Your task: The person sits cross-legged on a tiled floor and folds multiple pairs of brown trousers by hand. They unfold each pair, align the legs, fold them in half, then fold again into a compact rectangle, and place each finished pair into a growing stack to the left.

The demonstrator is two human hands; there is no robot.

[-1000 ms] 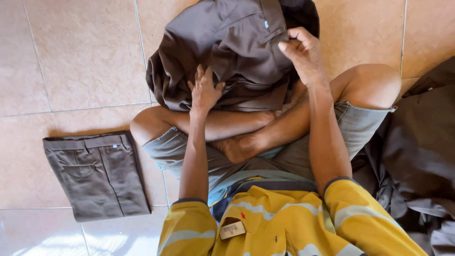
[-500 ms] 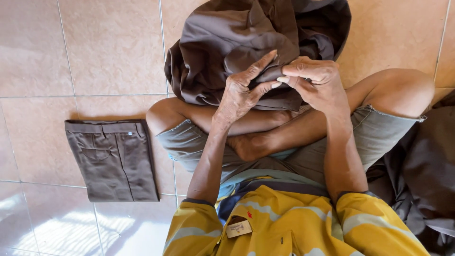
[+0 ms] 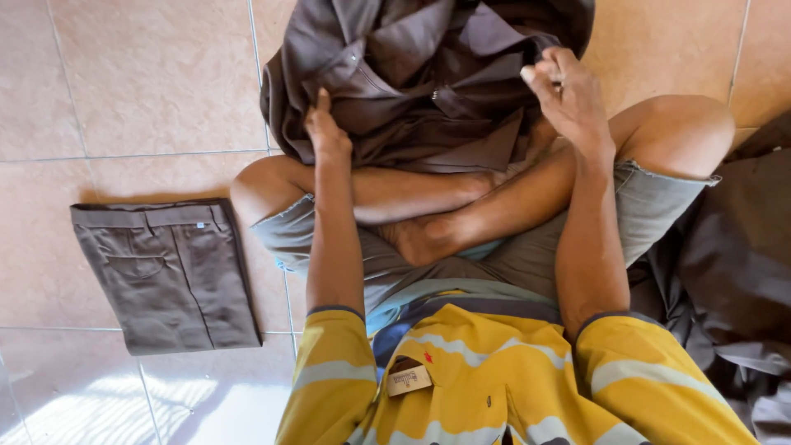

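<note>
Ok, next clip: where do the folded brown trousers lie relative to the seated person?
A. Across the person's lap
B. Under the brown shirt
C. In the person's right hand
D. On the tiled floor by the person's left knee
D: the folded brown trousers lie flat on the tiled floor beside the left knee, apart from both hands.
</note>
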